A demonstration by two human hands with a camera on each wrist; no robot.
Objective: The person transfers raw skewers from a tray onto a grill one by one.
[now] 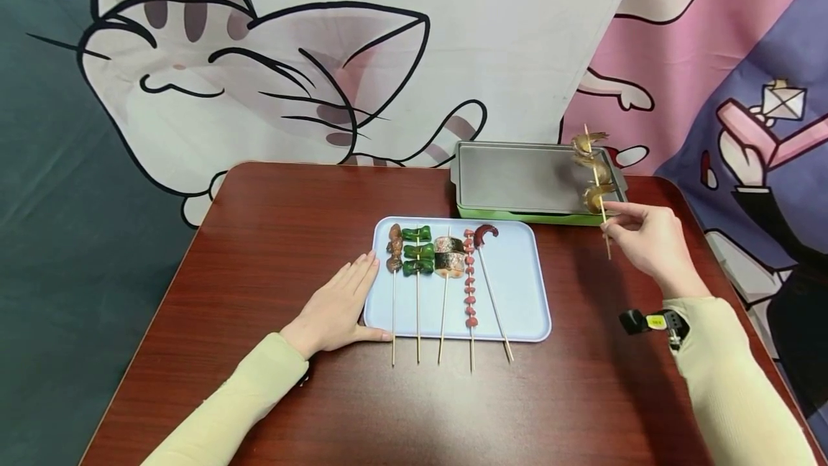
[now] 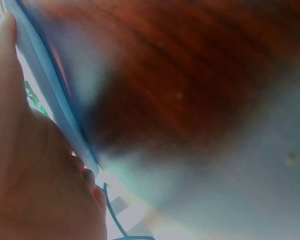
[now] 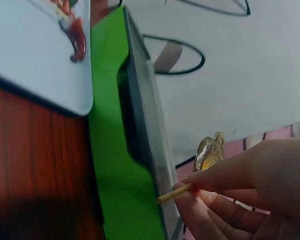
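My right hand [image 1: 653,239] pinches the stick of a shrimp skewer [image 1: 594,164] between thumb and fingers, near its lower end. The skewer stands nearly upright, its brownish shrimps overlapping the right end of the grill [image 1: 517,175] in the head view. In the right wrist view the bare stick end [image 3: 174,193] pokes out past the fingertips. My left hand [image 1: 339,304] lies with straight fingers along the left edge of a pale blue tray [image 1: 517,293], thumb at the tray's front left corner. In the left wrist view that hand [image 2: 35,165] touches the tray's side [image 2: 57,95].
On the tray lie a brown meat skewer [image 1: 394,247], a green pepper skewer [image 1: 417,252], a dark-banded roll skewer [image 1: 449,257], a pink-bead skewer [image 1: 470,290] and a red tentacle skewer [image 1: 485,233]. Their sticks overhang the front rim. A cat-print curtain [image 1: 517,42] hangs behind the wooden table [image 1: 291,236].
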